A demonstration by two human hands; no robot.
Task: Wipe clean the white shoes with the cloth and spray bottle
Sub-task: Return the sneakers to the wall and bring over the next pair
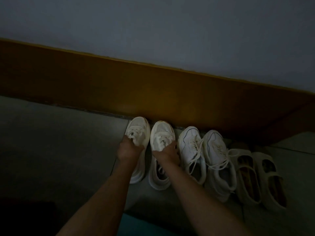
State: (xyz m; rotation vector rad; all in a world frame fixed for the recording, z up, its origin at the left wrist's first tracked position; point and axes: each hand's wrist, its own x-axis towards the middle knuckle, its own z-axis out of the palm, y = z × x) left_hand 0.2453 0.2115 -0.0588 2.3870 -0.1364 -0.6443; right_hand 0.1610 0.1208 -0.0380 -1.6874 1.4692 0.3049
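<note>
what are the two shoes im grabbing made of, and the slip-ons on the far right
Grabbed shoes: white mesh fabric, matte; tiny holes dot the toes, with woven laces. Slip-ons: probably moulded foam or rubber, smooth cream straps, no visible stitching; dim light leaves it open.

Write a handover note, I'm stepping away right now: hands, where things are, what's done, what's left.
The left hand grips the leftmost white shoe at its laces; the right hand grips the second white shoe likewise.
Both shoes are in the row along the brown skirting; another white pair stands to their right.
No cloth or spray bottle in view.
Done: no wiping evident.
Left: fetch both, then spray and wipe the shoes.
</note>
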